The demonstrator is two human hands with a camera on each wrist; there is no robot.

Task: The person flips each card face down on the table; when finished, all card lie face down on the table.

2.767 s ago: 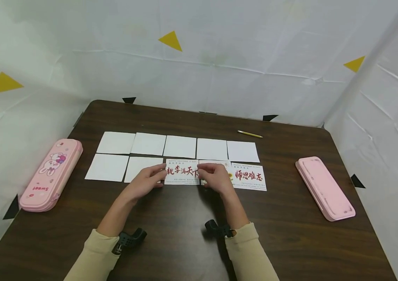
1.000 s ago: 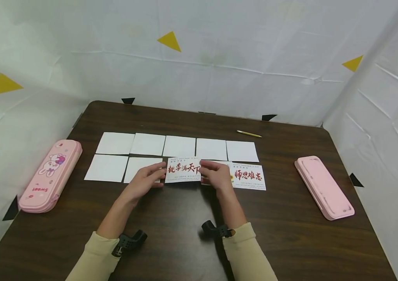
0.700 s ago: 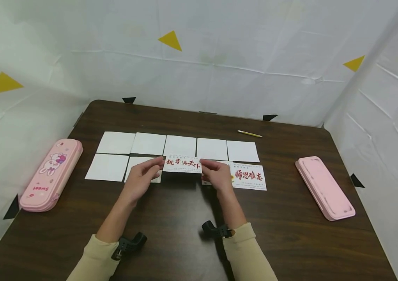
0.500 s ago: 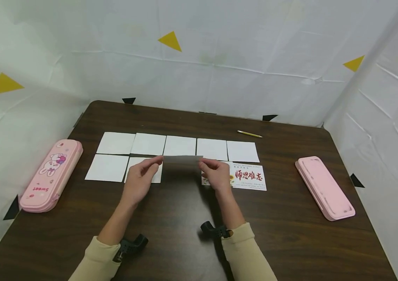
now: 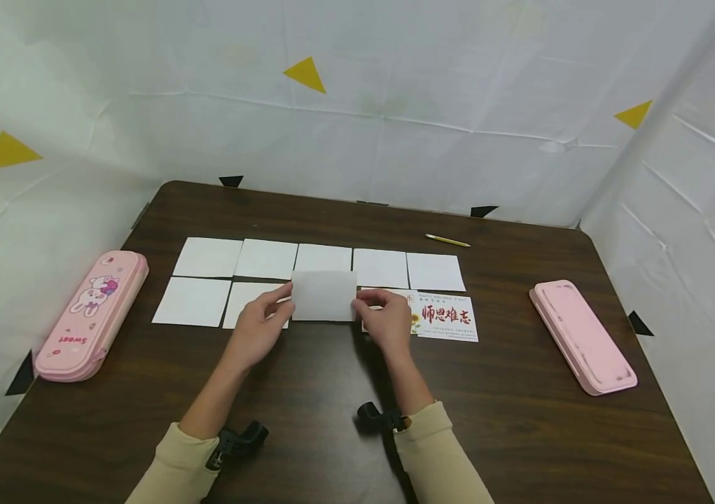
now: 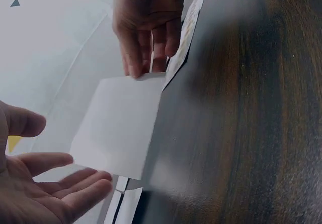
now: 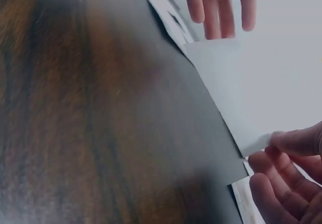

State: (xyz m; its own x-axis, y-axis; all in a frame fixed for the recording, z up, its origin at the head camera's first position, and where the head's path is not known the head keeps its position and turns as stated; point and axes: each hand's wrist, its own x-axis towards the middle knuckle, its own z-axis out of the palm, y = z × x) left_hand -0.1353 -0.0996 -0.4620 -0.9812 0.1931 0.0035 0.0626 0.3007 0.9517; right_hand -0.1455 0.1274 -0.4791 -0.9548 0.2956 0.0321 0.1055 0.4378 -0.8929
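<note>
A white card (image 5: 324, 296) stands tilted just over the table, its blank side facing me. My right hand (image 5: 387, 323) pinches its right edge, with the thumb (image 7: 289, 142) on the blank face and the fingers behind. My left hand (image 5: 258, 327) is at the card's left edge; in the left wrist view its fingers (image 6: 83, 196) are loosely spread at the lower corner, with the thumb apart from the card. Right of the held card lie two printed cards, one with red characters (image 5: 447, 317) and a sunflower one (image 5: 403, 298) partly hidden by my right hand.
Behind is a row of several blank white cards (image 5: 381, 268), with two more blank cards (image 5: 190, 301) at front left. A pencil (image 5: 448, 240) lies at the back. Pink pencil cases stand left (image 5: 92, 315) and right (image 5: 584, 337) on the dark wooden table (image 5: 521, 420).
The card, red characters up on the table before, was lifted by both hands and flipped, so its blank back now shows. The left hand's grip has loosened.
</note>
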